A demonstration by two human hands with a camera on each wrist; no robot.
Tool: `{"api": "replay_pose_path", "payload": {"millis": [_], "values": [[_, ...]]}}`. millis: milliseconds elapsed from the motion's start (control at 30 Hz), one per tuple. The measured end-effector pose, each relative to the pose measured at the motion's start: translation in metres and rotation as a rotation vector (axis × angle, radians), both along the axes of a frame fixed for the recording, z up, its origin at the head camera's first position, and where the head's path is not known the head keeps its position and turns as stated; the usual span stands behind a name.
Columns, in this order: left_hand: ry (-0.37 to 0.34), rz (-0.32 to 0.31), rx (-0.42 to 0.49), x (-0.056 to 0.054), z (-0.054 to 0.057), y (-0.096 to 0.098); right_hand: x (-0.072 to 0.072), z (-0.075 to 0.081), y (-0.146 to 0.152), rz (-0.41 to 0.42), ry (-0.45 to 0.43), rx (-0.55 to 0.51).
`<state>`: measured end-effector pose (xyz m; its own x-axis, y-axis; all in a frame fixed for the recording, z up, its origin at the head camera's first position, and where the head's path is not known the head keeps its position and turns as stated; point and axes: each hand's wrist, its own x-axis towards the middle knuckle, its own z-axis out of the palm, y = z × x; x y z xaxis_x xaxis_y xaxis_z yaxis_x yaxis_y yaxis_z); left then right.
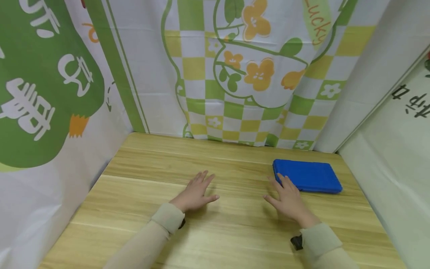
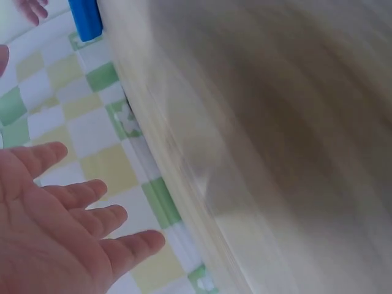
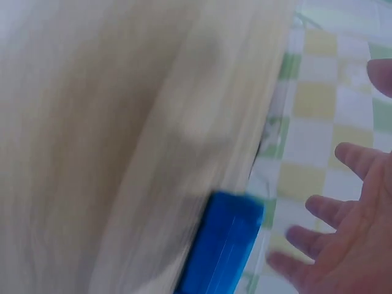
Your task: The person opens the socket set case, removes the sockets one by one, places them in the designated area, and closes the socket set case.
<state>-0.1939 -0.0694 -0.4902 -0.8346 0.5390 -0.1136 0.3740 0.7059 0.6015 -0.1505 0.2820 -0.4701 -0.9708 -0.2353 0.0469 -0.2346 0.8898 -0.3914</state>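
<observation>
Worktop of yellowish wood grain lies beneath our left hand and right hand, both spread. We see a flat blue rectangular case near the worktop's far right corner.

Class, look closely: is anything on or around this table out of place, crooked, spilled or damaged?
Nothing stands out. The blue case lies flat towards the far right of the table, roughly in line with its back edge, and no spill or damage shows. The right grip hides a little of the case.
</observation>
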Motion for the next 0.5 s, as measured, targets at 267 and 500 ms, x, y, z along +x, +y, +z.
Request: {"api": "replay_pose_path", "payload": {"millis": [267, 500], "values": [[-0.043, -0.032, 0.166, -0.013, 0.006, 0.038, -0.006, 0.012, 0.038, -0.114, -0.070, -0.097], [-0.178, -0.017, 0.303, -0.021, 0.005, 0.074, -0.008, 0.013, 0.068, -0.178, -0.076, -0.129]]}}
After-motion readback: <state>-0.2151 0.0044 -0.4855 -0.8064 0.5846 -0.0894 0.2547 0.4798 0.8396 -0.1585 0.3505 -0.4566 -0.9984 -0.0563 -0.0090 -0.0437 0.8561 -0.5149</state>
